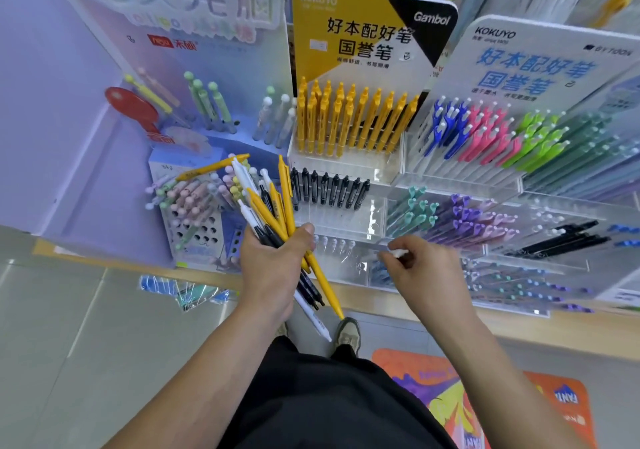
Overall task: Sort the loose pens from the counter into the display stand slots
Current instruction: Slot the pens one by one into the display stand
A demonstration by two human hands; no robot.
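**Head view.** A bundle of loose pens, with yellow, white and black barrels, is gripped in the left hand. The fingers and thumb are clenched round the middle of the bundle. The clip ends fan out above the fist, and the tips project below it, in front of the counter.

A single white pen is pinched in the right hand. Only one end is seen past the curled fingers; the rest of the barrel is hidden. This pen is held just in front of a lower clear tier of the display stand, near a row of white-capped pens. Yellow pens and black pens are seated in the tiers above.

**Handling.** The pens are judged to be light, rigid and smooth-barrelled. Slippage within a fanned bundle is therefore to be expected if the grip is relaxed.

- One pen at a time should be drawn from the bundle.
- Each pen is best taken at the upper barrel, near the clip, so that the tip is left free to be guided into a slot.
- The slots appear narrow and closely spaced, so seated neighbours may be knocked askew by a tilted entry.
- Colour should be matched to the row before insertion.
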